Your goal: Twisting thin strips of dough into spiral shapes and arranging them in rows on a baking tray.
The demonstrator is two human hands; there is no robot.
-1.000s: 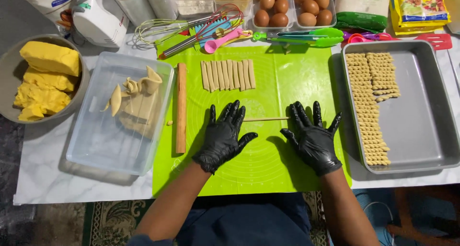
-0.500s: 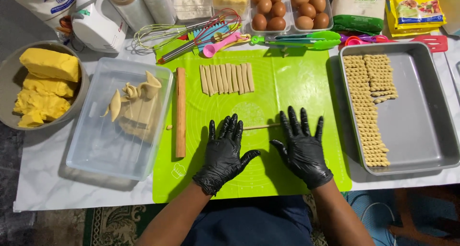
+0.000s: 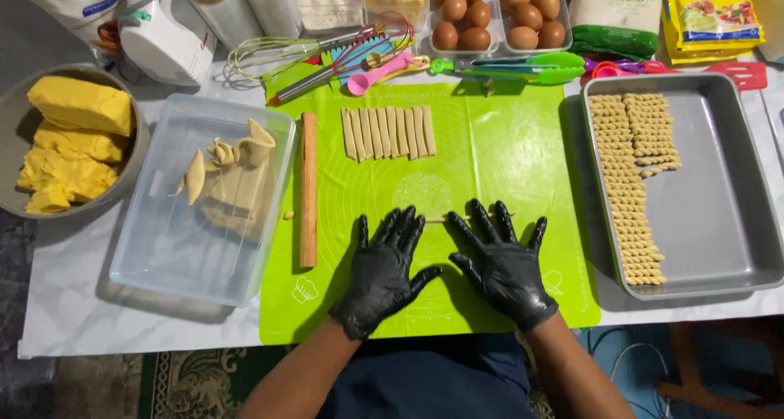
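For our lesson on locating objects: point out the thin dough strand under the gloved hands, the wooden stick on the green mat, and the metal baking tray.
thin dough strand (image 3: 435, 219), head view, bare stretch between the hands.
wooden stick (image 3: 308, 190), head view, middle of its length.
metal baking tray (image 3: 719, 207), head view, bare floor.

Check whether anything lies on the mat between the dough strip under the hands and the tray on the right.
Nothing visible does. The thin dough strip lies under the fingertips of the left hand and right hand, and the green mat is bare from there to the tray rim.
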